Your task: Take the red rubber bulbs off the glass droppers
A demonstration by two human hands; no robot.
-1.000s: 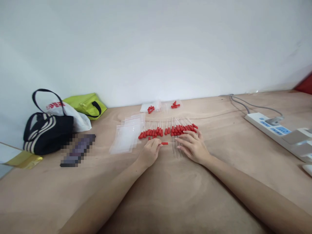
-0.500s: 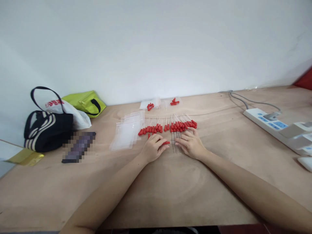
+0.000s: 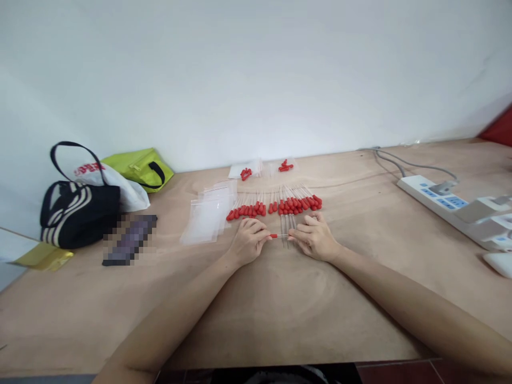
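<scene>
My left hand [image 3: 248,240] is closed around a red rubber bulb [image 3: 273,236], with only its end showing past the fingertips. From that bulb a thin clear glass dropper tube [image 3: 282,236] runs across to my right hand [image 3: 314,238], whose fingers pinch its other end. Under and beside the right fingers lie several loose clear tubes [image 3: 285,221] without bulbs. Just beyond both hands stretches a row of droppers with red bulbs [image 3: 294,205], bulbs toward me and glass tips toward the wall.
Clear zip bags [image 3: 204,220] lie left of the droppers. Farther back are more bags with loose red bulbs [image 3: 246,174]. A black bag [image 3: 80,213], a lime-green bag [image 3: 138,168] and a pixelated dark object [image 3: 130,240] sit at left. A power strip [image 3: 440,200] is at right.
My left fingers have shifted slightly left, and less of the red bulb shows between the hands. My right hand stays nearly in place. The view has tilted a little.
</scene>
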